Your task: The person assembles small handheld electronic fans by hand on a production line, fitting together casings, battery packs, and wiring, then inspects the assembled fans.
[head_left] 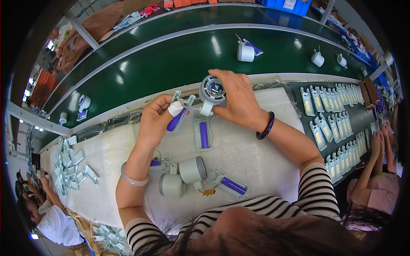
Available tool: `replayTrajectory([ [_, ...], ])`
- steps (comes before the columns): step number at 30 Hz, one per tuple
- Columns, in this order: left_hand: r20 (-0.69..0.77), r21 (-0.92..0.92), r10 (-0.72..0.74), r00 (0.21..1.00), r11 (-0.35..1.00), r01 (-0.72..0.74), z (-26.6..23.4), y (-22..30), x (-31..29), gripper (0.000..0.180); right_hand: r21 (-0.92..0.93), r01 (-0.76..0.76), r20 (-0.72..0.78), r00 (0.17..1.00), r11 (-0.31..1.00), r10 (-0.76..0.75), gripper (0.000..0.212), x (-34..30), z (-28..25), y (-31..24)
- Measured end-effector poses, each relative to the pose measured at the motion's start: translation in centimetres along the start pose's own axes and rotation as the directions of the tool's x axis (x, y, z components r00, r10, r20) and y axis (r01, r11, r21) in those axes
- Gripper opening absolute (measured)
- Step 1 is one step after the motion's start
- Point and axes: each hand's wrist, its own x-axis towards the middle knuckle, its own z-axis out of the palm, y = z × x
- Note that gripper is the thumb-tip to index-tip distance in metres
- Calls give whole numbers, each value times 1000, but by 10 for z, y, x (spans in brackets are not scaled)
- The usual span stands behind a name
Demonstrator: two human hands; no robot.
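Round housing [208, 94] held up over the pale counter [265, 153]

We see both hands at work above the middle of the counter. Our right hand [237, 96] grasps the round grey housing, thumb below and fingers over the far side, its open face showing a dark circuit disc [215, 88]. Our left hand [154, 119], just to the left, pinches a slim pale green part [177, 94] between fingertips and a thumb with a white wrap [174, 108]. A purple cylinder [175, 123] shows just below that thumb; we cannot tell whether the thumb touches it.

Under the hands, a pale green holder [203, 145] lies on the counter with another purple cylinder in it. Nearer to us, two pale round housings [183, 177] rest side by side, with a small gold-coloured piece [209, 193] and a second filled holder [232, 187] to their right.

To the left we have a loose pile of pale green pieces [66, 164]. To the right, rows of pale trays with yellow strips [339, 123] stand on a dark surface. On the far side runs a green belt [158, 59], carrying several more housings, one [245, 53] right of the middle.
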Motion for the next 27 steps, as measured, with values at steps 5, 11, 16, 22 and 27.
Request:
replayTrajectory([
  [5,15,46,1,1000,999,-2,-2,-2,1,18,-4,2,2,1000,1000,-2,80,1,-1,-1],
  [11,46,43,2,999,999,-4,0,2,0,18,4,23,-35,999,1000,-23,78,0,1,1],
  [16,36,26,-9,999,1000,8,2,3,0,19,6,19,-26,999,1000,-19,78,0,2,0],
  [22,30,15,-25,999,1000,24,0,1,0,19,3,19,-20,1000,1000,-19,78,-1,2,0],
  [27,54,78,13,998,997,-17,1,6,-3,18,5,23,-22,1000,1000,-23,79,-1,2,0],
])
